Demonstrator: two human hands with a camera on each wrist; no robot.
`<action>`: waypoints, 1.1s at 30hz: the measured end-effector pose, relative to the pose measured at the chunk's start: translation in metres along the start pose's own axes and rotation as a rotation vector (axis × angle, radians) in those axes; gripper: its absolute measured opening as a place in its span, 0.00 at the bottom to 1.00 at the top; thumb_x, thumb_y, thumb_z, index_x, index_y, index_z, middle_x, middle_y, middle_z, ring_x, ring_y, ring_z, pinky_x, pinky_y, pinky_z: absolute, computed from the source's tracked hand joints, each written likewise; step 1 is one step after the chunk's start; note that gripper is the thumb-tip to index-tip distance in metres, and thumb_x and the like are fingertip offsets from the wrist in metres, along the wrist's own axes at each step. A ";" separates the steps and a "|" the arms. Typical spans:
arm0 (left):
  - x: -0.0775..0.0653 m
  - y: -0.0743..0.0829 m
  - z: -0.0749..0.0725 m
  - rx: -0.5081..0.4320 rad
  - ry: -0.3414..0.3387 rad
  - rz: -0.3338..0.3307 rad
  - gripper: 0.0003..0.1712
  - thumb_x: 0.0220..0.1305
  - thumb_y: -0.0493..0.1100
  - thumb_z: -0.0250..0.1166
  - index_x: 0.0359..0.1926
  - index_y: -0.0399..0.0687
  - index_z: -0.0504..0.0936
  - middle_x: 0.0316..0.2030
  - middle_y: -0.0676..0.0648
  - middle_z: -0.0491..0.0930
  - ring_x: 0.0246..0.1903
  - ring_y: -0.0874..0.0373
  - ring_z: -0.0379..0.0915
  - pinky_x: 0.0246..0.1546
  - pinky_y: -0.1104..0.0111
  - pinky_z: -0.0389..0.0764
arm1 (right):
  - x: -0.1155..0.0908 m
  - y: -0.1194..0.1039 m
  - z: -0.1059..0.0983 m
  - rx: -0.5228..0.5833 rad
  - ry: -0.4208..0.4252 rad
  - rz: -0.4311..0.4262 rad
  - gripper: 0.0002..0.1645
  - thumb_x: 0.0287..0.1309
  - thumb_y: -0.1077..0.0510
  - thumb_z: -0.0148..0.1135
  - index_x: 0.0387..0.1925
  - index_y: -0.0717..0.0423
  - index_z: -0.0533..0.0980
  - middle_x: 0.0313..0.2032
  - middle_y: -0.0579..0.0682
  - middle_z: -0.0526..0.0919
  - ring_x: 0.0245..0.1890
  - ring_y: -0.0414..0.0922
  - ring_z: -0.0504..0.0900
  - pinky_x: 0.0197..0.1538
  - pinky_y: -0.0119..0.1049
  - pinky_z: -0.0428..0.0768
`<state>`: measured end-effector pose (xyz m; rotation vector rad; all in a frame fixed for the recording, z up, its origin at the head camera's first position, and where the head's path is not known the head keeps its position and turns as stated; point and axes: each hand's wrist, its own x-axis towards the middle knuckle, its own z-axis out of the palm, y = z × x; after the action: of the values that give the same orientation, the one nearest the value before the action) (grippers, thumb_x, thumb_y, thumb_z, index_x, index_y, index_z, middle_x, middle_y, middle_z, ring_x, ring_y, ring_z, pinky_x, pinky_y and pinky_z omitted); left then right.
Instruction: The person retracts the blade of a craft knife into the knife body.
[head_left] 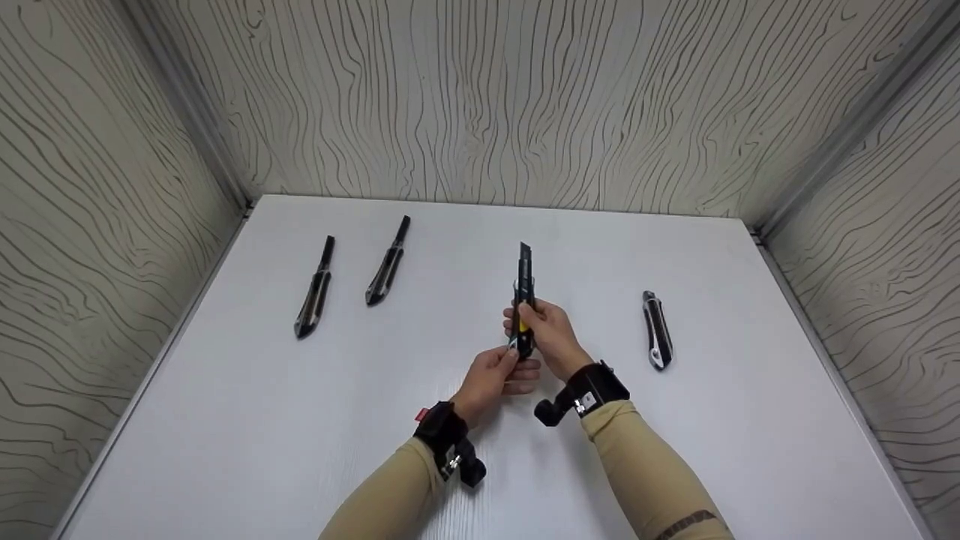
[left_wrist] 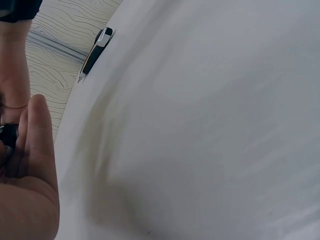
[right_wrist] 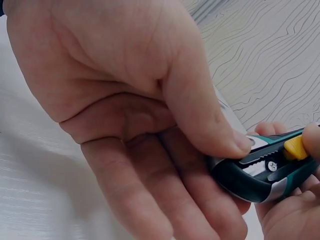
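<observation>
A snap-off utility knife with a dark body points away from me, its black blade out at the far end. My right hand grips the body, thumb at the yellow slider. Lower down, my left hand pinches the butt end between thumb and fingers. The right wrist view shows the butt of the knife close up, with a screw and toothed track beside the slider. Only a dark bit of the knife shows at the edge of the left wrist view.
Two similar utility knives, one at far left and one beside it, lie with blades out on the white table. Another knife lies to the right of my hands. Wood-patterned panels stand around the table's back and sides.
</observation>
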<state>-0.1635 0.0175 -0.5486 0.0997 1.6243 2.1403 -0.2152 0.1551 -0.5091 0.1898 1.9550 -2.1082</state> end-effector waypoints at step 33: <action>0.000 0.000 0.001 -0.009 -0.005 0.007 0.23 0.78 0.41 0.44 0.62 0.27 0.69 0.52 0.30 0.80 0.47 0.50 0.83 0.49 0.62 0.85 | -0.001 -0.001 -0.001 0.019 -0.039 -0.001 0.23 0.73 0.59 0.47 0.63 0.70 0.65 0.55 0.61 0.79 0.46 0.42 0.83 0.56 0.34 0.81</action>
<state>-0.1634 0.0180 -0.5482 0.1085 1.6138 2.1507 -0.2141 0.1563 -0.5081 0.1501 1.9146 -2.1153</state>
